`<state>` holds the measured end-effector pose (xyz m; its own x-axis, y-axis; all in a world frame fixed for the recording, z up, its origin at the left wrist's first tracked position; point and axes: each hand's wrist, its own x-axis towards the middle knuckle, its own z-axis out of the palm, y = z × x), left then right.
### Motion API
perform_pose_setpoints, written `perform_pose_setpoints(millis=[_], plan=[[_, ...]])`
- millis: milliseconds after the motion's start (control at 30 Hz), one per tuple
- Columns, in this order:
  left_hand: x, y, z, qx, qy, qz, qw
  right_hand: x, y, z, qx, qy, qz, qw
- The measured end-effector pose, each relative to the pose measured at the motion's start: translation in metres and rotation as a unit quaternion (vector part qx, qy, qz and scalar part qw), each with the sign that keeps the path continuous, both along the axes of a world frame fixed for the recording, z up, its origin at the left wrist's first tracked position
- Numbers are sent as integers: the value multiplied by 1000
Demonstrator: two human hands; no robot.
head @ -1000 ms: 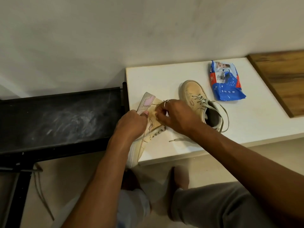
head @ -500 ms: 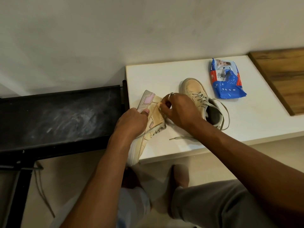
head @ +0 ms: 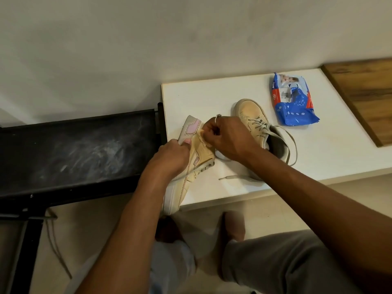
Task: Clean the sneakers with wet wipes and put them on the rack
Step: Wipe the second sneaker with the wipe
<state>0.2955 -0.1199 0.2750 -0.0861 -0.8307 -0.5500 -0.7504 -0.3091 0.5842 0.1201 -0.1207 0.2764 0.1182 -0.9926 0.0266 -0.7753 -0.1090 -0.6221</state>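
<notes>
- Left hand grips the held sneaker by its side; the right hand, fingers curled, pinches at the same sneaker's upper.
- Left of the left hand stands the black rack.
- Under both hands lies the white table.
- Just beyond the right hand sits the second sneaker, upright.
- Farther right of that hand lies the wipes pack.

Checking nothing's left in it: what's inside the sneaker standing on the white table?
In the sneaker, only dark grey lining shows at the opening; the toe end is hidden under the upper.
</notes>
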Motion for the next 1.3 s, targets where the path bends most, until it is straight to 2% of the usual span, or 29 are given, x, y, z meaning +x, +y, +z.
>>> perform_pose_setpoints(millis=[133, 233, 300, 433, 500, 633, 667, 867, 933, 1033, 1100, 1233, 1300], plan=[[0, -1, -3, 3, 10, 2, 1000, 11, 12, 2, 51, -15, 88, 995], [-2, 0, -2, 5, 17, 20, 1000, 17, 21, 7, 54, 14, 169, 984], [-2, 0, -1, 0, 11, 23, 1000, 19, 19, 5, 25, 42, 154, 987], [-1, 2, 3, 2, 1, 7, 1000, 11, 4, 0, -37, 82, 24, 996], [-1, 3, 3, 7, 6, 4, 1000, 8, 2, 0, -36, 76, 17, 996], [-3, 1, 0, 9, 17, 32, 999, 19, 21, 8, 31, 38, 169, 984], [-4, 0, 0, 9, 16, 37, 999, 20, 22, 8, 30, 37, 180, 982], [-1, 2, 0, 13, 8, 6, 1000, 10, 0, 0, -51, 99, 28, 993], [-1, 2, -1, 12, 5, 7, 1000, 11, 3, 2, -35, 100, 55, 993], [-3, 1, -2, 13, 9, 28, 999, 20, 20, 11, 33, 46, 164, 985], [-3, 0, 0, 12, 8, 31, 999, 22, 24, 10, 29, 39, 172, 984], [-3, 1, 1, 14, -4, 16, 1000, 9, 2, -1, -26, 94, 35, 995], [-2, 1, 0, 16, -3, 16, 1000, 6, -2, 1, -30, 81, 18, 996]])
